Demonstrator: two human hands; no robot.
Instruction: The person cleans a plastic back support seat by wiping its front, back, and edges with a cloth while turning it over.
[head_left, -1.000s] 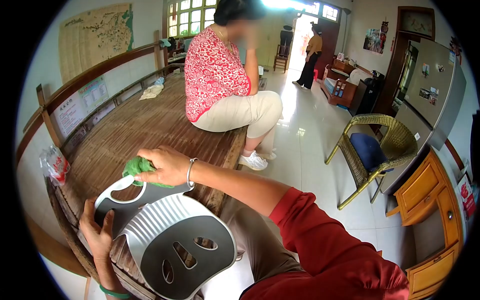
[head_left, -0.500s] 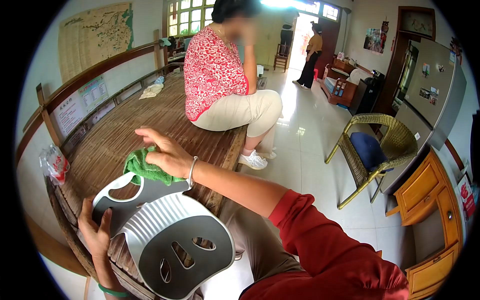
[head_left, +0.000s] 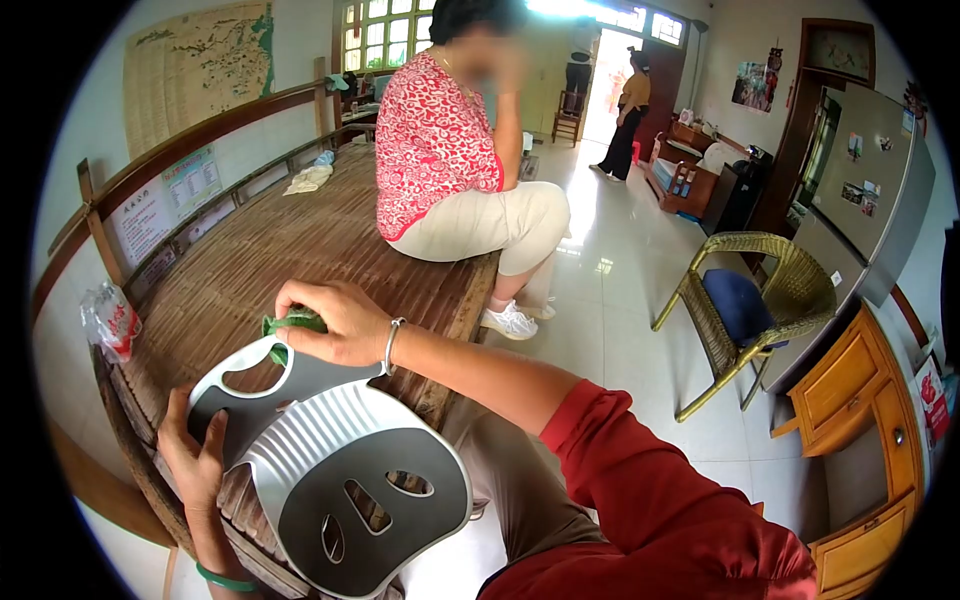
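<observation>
A curved grey-and-white plastic piece (head_left: 375,470), with cut-out slots and a ribbed white middle, is tilted over the edge of the slatted bamboo bed. My left hand (head_left: 195,455) is closed round its left edge, thumb on the grey face. At its upper edge, beside the oval handle hole, my right hand (head_left: 340,325) grips a green cloth (head_left: 300,320). Most of the cloth is hidden under the fingers and behind the rim. The exact kind of plastic piece is unclear to me.
A person in a red patterned top (head_left: 440,150) sits on the bamboo bed (head_left: 250,240). A plastic bag (head_left: 110,322) lies at its left edge. On the right are a wicker chair (head_left: 740,320) and a wooden cabinet (head_left: 860,400). Another person (head_left: 630,110) stands near the doorway.
My right hand has closed down from spread fingers, bunching the green cloth against the upper rim, so less cloth shows. My left hand keeps its hold on the plastic piece.
</observation>
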